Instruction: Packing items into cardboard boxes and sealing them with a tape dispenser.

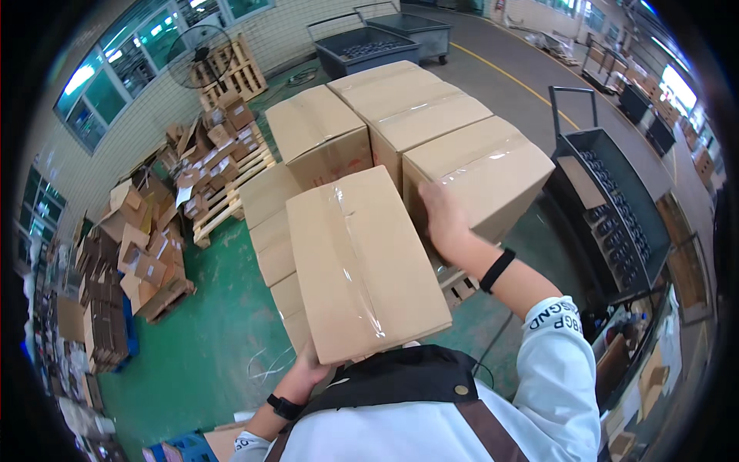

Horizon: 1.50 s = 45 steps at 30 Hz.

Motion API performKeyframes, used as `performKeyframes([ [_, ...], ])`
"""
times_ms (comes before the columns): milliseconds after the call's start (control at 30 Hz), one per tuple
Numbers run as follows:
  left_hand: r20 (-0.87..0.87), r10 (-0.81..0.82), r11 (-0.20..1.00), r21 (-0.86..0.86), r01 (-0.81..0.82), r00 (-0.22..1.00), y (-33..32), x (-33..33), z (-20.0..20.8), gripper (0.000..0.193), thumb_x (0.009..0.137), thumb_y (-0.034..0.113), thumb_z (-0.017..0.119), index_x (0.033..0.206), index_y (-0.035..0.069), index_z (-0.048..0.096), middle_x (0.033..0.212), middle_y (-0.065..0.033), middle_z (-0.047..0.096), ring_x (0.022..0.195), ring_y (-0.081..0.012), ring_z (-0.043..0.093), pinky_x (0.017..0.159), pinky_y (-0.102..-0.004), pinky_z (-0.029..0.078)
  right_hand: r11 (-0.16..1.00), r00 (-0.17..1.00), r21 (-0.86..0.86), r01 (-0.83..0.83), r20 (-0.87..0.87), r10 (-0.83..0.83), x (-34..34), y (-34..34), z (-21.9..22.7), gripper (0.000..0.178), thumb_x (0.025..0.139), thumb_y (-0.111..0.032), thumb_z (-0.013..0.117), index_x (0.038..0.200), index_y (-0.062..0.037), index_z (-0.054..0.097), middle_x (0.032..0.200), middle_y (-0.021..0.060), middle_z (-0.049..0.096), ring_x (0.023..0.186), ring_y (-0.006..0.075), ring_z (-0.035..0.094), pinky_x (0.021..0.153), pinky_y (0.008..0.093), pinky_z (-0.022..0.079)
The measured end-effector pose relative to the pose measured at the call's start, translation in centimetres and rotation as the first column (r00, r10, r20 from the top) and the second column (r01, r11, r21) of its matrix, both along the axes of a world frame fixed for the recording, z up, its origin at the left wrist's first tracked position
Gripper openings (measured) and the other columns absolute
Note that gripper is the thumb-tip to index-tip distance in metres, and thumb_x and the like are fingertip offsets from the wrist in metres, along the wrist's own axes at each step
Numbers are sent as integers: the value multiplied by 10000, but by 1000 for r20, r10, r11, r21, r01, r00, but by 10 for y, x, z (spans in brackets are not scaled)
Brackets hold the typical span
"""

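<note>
A taped brown cardboard box (366,262) sits tilted in front of me, close to my body. My left hand (312,363) grips its near left bottom corner, with the fingers partly hidden under it. My right hand (445,219) is stretched out in the gap between this box and a second taped box (481,165) on the right. It looks slightly blurred, its fingers lie against or near the second box's side, and I cannot tell which box it presses. Behind stand another box (319,123) at the left and a long taped box (419,108). Lower boxes (269,223) show at the left.
A wooden pallet (466,286) shows under the stack. At the right stands a dark cart (585,200) with rows of metal parts; more carts (366,50) stand behind. Pallets with loose cartons (212,162) and a fan (202,55) are at the left, beyond green floor (208,323).
</note>
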<state>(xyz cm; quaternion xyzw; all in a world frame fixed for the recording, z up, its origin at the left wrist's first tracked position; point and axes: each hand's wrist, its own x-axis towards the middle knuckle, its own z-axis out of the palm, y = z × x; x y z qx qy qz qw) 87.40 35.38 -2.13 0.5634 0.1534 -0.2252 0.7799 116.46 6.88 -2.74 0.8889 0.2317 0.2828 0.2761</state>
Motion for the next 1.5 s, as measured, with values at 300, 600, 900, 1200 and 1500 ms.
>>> performKeyframes([
  [300, 100, 400, 902, 131, -410, 911, 58, 95, 30, 786, 923, 660, 286, 1459, 89, 235, 1513, -87, 249, 1385, -266, 249, 1091, -469, 274, 27, 584, 695, 719, -625, 518, -190, -47, -82, 543, 956, -457, 432, 1290, -34, 498, 1208, 188, 595, 1109, 327, 575, 923, 419, 457],
  [600, 446, 265, 953, 14, -302, 855, 64, 199, 21, 789, 916, 682, 249, 1497, 157, 159, 1495, -111, 286, 1328, -279, 343, 1091, -387, 299, -362, 361, -133, 923, -33, 932, -253, 4, -112, 972, 746, -835, 165, 1469, -187, 222, 1413, 75, 411, 1209, 272, 486, 916, 411, 446],
  [900, 398, 315, 923, 85, -376, 862, 87, 254, 47, 361, 938, 254, 507, 1241, 89, 401, 1194, -92, 521, 1109, -216, 531, 922, -358, 473, -207, 217, 108, 972, -84, 973, -203, -23, -111, 720, 927, -589, 363, 1307, 21, 404, 1145, 165, 603, 1008, 227, 633, 844, 323, 506],
  [1200, 478, 362, 811, 261, -523, 800, 84, 288, 47, 537, 889, 201, 585, 1313, 38, 299, 1221, -138, 479, 1086, -248, 537, 898, -376, 493, -76, 128, 188, 979, -283, 950, -123, -30, -105, 710, 882, -476, 605, 1314, 33, 367, 1126, 143, 612, 920, 189, 670, 686, 281, 516],
  [1500, 194, 353, 909, 163, -385, 915, 90, 329, 44, 506, 902, 340, 497, 1271, -3, 454, 1193, -136, 570, 1050, -263, 580, 906, -358, 484, -226, 305, 259, 939, -325, 895, -100, -33, -100, 668, 790, -559, 675, 1038, 60, 628, 896, 106, 668, 770, 169, 677, 622, 280, 547],
])
